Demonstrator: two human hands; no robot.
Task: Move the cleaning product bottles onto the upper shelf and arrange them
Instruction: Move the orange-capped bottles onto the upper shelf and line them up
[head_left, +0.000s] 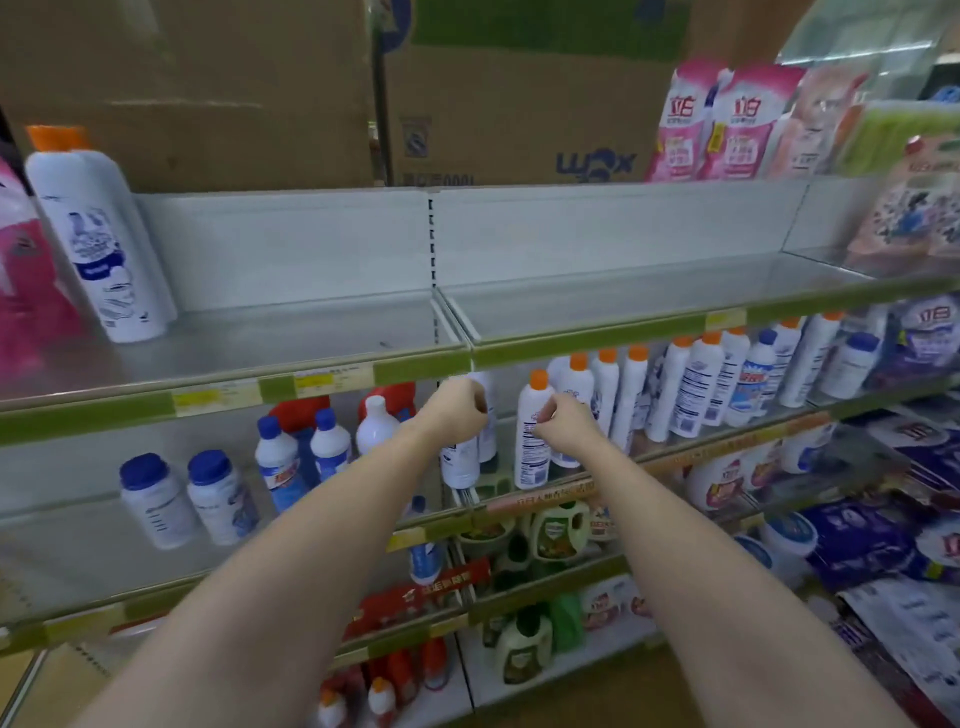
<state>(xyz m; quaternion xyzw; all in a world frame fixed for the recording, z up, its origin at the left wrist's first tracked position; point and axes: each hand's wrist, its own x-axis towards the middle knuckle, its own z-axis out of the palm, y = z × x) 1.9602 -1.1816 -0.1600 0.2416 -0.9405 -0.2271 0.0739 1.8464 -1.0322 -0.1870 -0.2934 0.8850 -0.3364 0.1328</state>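
Note:
Both arms reach to the second shelf. My left hand (462, 410) grips a white bottle (460, 462) whose top is hidden behind the hand and the shelf rail. My right hand (563, 423) curls round the middle of a white bottle with an orange cap (532, 452). More white orange-capped bottles (691, 384) stand in a row to the right on that shelf. The upper shelf (597, 304) holds one white orange-capped bottle (98, 239) leaning at its far left.
Blue-capped white bottles (218, 493) stand on the left of the second shelf. Pink refill pouches (727, 124) and cardboard boxes (519, 104) sit on the top level. Purple bags (872, 540) fill the right side. Green jugs (556, 530) and red bottles occupy lower shelves.

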